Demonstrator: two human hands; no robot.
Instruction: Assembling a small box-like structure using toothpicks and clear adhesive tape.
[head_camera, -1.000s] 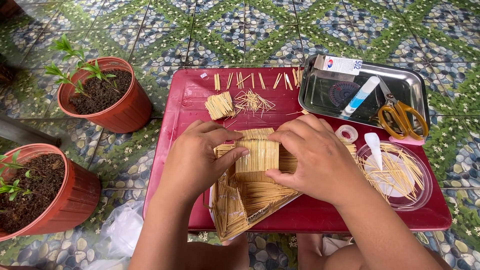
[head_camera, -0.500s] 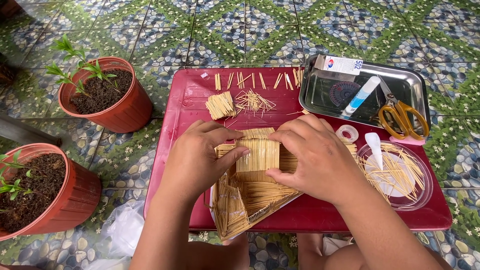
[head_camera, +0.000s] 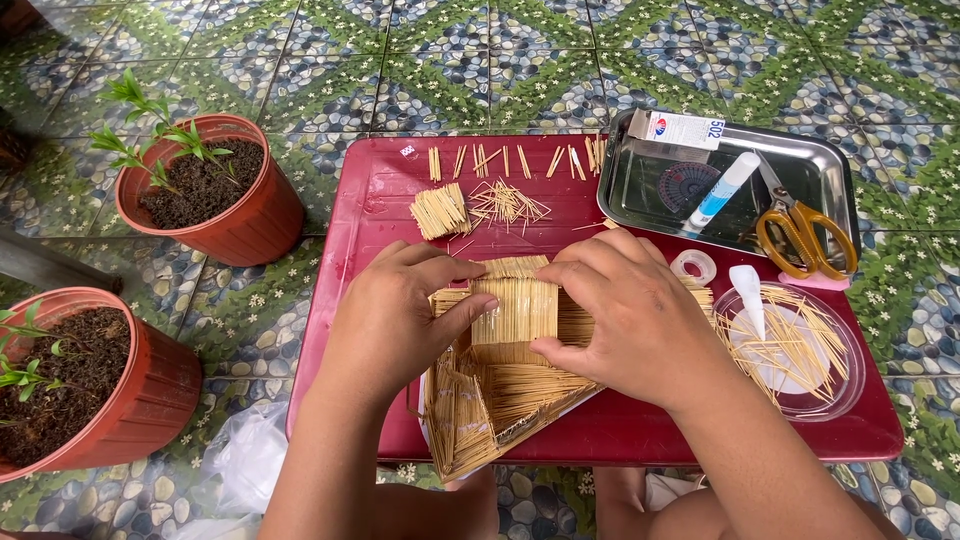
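Both hands are on a small panel (head_camera: 515, 308) of glued sticks at the middle of the red tray (head_camera: 360, 210). Left hand (head_camera: 392, 315) presses the panel's left edge with thumb and fingertips; right hand (head_camera: 630, 320) clamps its right edge and lower corner. The hands are apart, the panel between them. Beneath the panel lies a larger stick model (head_camera: 490, 400), its pointed end overhanging the tray's near edge.

Toward the tray's far edge sit a stick bundle (head_camera: 438, 210), loose sticks (head_camera: 505, 203) and a row of cut pieces (head_camera: 510, 160), with open surface around them. On the tray's right side stand a steel pan (head_camera: 640, 185) holding scissors (head_camera: 800, 235) and a glue tube (head_camera: 725, 188), and nearer, a clear dish (head_camera: 830, 395) of sticks. Two pots (head_camera: 215, 205) stand on the floor left of the tray, well apart from it.
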